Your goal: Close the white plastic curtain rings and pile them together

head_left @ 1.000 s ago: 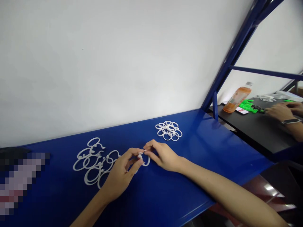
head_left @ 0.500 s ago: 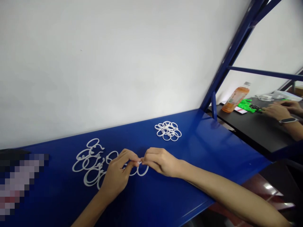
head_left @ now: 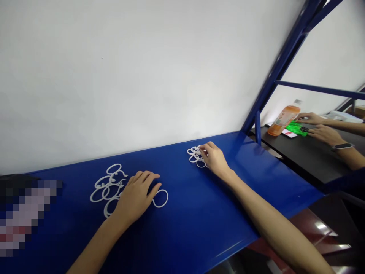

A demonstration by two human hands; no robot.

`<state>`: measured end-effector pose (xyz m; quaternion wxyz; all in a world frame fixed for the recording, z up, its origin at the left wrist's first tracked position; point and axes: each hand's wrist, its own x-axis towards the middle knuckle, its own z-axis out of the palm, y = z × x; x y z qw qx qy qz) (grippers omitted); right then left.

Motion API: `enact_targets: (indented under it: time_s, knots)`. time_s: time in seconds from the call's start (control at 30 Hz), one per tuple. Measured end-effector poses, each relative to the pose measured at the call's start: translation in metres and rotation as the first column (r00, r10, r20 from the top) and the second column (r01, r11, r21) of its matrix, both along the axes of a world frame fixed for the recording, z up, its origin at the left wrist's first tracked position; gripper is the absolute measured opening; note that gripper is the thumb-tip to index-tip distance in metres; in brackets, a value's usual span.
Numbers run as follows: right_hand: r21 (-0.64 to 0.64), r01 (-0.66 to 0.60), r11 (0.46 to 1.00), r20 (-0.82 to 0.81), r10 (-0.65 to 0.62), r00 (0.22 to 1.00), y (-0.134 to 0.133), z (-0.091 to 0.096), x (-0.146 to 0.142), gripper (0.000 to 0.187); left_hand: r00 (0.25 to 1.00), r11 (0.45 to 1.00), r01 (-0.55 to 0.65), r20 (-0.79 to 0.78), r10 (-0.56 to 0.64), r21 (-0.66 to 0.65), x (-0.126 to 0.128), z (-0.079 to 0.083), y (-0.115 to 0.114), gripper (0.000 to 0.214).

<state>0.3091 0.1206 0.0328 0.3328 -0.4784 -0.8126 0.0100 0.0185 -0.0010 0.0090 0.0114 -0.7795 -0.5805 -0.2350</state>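
My left hand (head_left: 137, 196) lies flat on the blue table (head_left: 185, 224), fingers stretched out, covering part of a chain of linked white rings (head_left: 107, 186). One ring of that chain (head_left: 160, 198) sticks out to the right of its fingers. My right hand (head_left: 213, 160) rests far right on a small pile of loose white rings (head_left: 194, 155), fingers curled over the pile. Whether it grips one of the rings is hidden.
A white wall stands behind the table. A blue rack post (head_left: 273, 72) rises at the right. Beyond it, on a black table (head_left: 308, 156), another person's hands (head_left: 322, 133) handle green parts (head_left: 296, 127) beside an orange drink bottle (head_left: 282, 120).
Both hands were pinching a ring together at the table's middle. Now the left hand has laid the chain down flat and the right hand has reached away to the loose ring pile.
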Motion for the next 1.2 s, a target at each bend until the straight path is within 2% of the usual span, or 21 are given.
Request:
enact_targets:
  time_s: [0.1,0.3,0.43,0.53,0.63,0.77,0.83,0.93,1.03,1.1,1.13,1.2]
  knots:
    - [-0.022,0.132,0.991,0.008,-0.131,0.991,0.010,-0.005,0.006,0.019,0.999,0.999,-0.002,-0.047,-0.001,-0.050,-0.004,-0.003,0.001,0.023]
    - [-0.019,0.171,0.985,0.045,-0.170,0.984,0.010,-0.007,0.005,0.017,0.999,0.998,0.006,-0.042,-0.009,-0.070,-0.002,-0.005,0.001,0.027]
    - [0.003,0.192,0.981,0.055,-0.192,0.980,0.009,-0.003,0.006,0.019,0.999,0.995,0.020,-0.027,-0.023,-0.095,-0.002,0.006,-0.003,0.031]
    - [0.068,0.175,0.982,0.065,-0.179,0.982,0.005,0.001,0.004,0.020,0.997,0.989,0.063,-0.034,-0.068,-0.135,-0.002,0.016,-0.009,0.033]
    - [0.129,0.075,0.989,0.065,-0.084,0.994,-0.005,0.004,-0.003,0.021,0.990,0.979,0.126,-0.046,-0.135,-0.159,-0.002,0.019,-0.013,0.030]
    - [0.104,-0.214,0.971,0.069,0.207,0.976,-0.027,0.004,-0.019,0.022,0.985,0.974,0.159,-0.037,-0.167,-0.163,0.002,0.011,-0.010,0.013]
    - [0.013,-0.386,0.922,0.052,0.385,0.921,-0.040,0.002,-0.029,0.022,0.984,0.977,0.173,-0.021,-0.177,-0.123,0.006,0.006,-0.008,0.014]
    - [-0.172,-0.588,0.791,-0.062,0.587,0.807,-0.059,-0.002,-0.042,0.025,0.981,0.981,0.192,0.028,-0.192,-0.001,0.016,0.003,-0.007,0.011]
    - [-0.309,-0.666,0.679,-0.216,0.632,0.744,-0.073,-0.007,-0.050,0.031,0.972,0.969,0.200,0.092,-0.214,0.142,0.026,0.003,-0.009,0.006]
    - [-0.357,-0.686,0.634,-0.303,0.616,0.727,-0.077,-0.009,-0.052,0.030,0.964,0.954,0.207,0.121,-0.236,0.217,0.030,0.004,-0.012,0.005]
    - [-0.365,-0.688,0.628,-0.329,0.604,0.726,-0.077,-0.009,-0.052,0.028,0.961,0.948,0.210,0.130,-0.245,0.238,0.032,0.005,-0.013,0.007]
    - [-0.348,-0.672,0.654,-0.345,0.576,0.741,-0.075,-0.009,-0.051,0.026,0.957,0.947,0.213,0.144,-0.252,0.238,0.033,0.007,-0.015,0.015]
